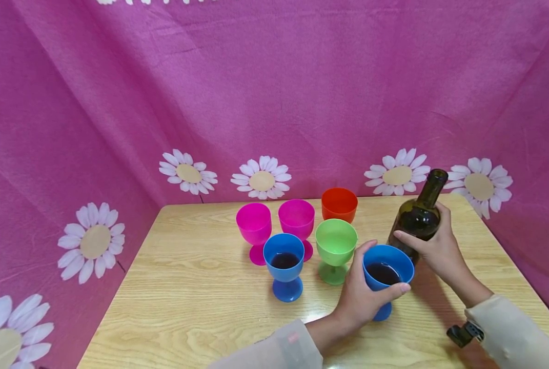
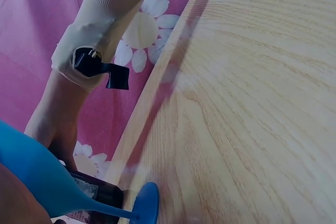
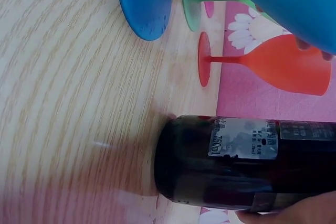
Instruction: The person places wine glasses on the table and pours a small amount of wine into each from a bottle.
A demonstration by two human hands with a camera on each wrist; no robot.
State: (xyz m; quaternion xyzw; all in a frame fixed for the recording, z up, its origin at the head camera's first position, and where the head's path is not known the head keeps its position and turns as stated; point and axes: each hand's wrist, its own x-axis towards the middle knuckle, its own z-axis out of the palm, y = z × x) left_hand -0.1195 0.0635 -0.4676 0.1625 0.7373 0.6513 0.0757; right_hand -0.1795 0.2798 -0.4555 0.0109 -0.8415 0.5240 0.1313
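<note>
My left hand (image 1: 359,292) grips the bowl of a blue goblet (image 1: 388,265) with dark liquid inside, fingers on its far left and thumb across the near side. In the left wrist view the foot (image 2: 145,204) of this goblet shows at the bottom, close over the table. Just behind it, my right hand (image 1: 440,248) holds a dark green wine bottle (image 1: 414,220) round its body, neck up and leaning a little right. A white label (image 3: 244,139) shows on the bottle in the right wrist view. Left of my left hand stand a green goblet (image 1: 336,243) and another blue goblet (image 1: 283,256) holding dark liquid.
Two pink goblets (image 1: 254,225) and a red goblet (image 1: 339,205) stand further back on the wooden table (image 1: 186,292). A pink cloth (image 1: 279,92) with white daisies hangs behind the table and along both sides. A black wrist device (image 1: 464,334) sits at the right sleeve.
</note>
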